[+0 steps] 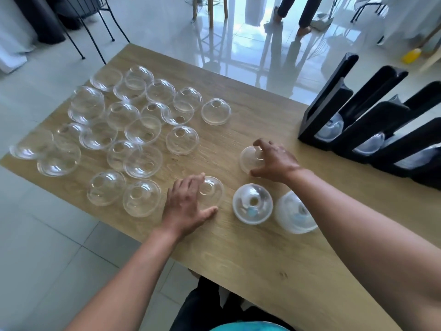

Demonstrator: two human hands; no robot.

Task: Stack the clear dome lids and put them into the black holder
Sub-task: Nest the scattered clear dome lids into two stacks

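Several clear dome lids (124,120) lie scattered over the left half of the wooden table (238,254). My left hand (185,206) grips one dome lid (212,189) near the front edge, fingers over its top and thumb at its rim. My right hand (274,161) grips another dome lid (250,158), fingers curled around it. Two stacks of lids stand in front of my right arm, one upright stack (252,203) and one leaning stack (294,215). The black holder (372,120) stands at the right with lids low in its slots.
The table's left and far edges drop to a tiled floor. A black wire chair (90,27) stands beyond the far left corner. A person's legs (307,13) show at the back. A yellow bottle (411,56) lies on the floor behind the holder.
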